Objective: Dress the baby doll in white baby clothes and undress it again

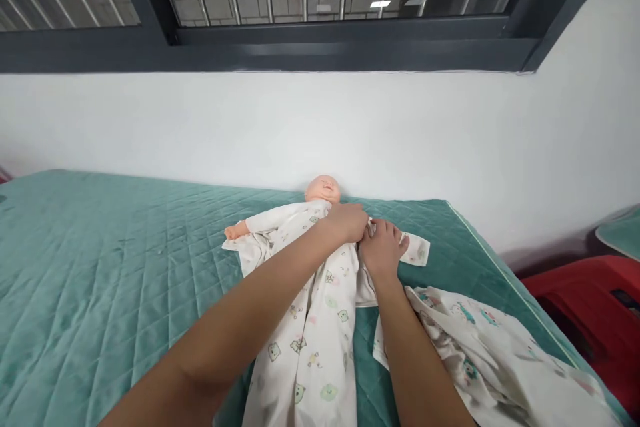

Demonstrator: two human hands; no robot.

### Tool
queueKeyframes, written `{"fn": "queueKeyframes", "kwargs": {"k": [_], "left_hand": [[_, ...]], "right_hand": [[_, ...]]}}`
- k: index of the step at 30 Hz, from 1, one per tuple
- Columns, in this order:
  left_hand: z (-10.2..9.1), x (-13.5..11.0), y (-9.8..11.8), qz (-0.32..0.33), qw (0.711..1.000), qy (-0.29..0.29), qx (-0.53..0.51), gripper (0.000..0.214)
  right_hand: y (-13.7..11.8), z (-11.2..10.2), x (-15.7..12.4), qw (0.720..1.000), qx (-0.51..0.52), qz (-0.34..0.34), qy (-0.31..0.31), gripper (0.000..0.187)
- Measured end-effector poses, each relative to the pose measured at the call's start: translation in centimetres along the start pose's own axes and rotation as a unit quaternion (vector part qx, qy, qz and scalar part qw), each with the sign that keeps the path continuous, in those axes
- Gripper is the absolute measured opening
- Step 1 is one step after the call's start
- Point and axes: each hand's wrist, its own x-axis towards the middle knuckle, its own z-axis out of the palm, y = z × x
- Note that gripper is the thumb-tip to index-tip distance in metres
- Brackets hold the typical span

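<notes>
A baby doll (323, 189) lies on its back, its bald head toward the wall. Over it is spread a white baby garment (325, 333) printed with small green bears. One doll arm (237, 230), in a white sleeve, stretches out to the left. Reaching across the doll's chest, my left hand (349, 221) has its fingers closed on the garment near the shoulder. My right hand (383, 250) sits right beside it, fingers bent onto the cloth by the doll's other arm. A loose sleeve (417, 249) sticks out past it. My fingers partly hide what they grip.
A quilted green mattress cover (125, 280) lies under everything. More white printed baby clothing (500, 353) is heaped at the right. A white wall (320, 127) with a dark-framed barred window (320, 47) stands behind. A red chair (595, 307) is beyond the right edge.
</notes>
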Motion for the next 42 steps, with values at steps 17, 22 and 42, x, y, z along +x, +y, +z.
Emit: {"fn": "queueKeyframes", "kwargs": {"k": [17, 22, 42], "left_hand": [[-0.2, 3.2, -1.1, -0.005, 0.992, -0.107, 0.063, 0.046], [1.2, 4.4, 0.6, -0.001, 0.990, -0.125, 0.066, 0.040], [-3.0, -0.1, -1.7, -0.019, 0.991, 0.008, 0.131, 0.037]], "right_hand": [[1.1, 0.0, 1.7, 0.985, 0.088, 0.146, 0.026, 0.034], [1.3, 0.6, 1.7, 0.981, 0.109, 0.157, 0.010, 0.030], [4.0, 1.8, 3.0, 0.905, 0.339, 0.224, 0.123, 0.020]]}}
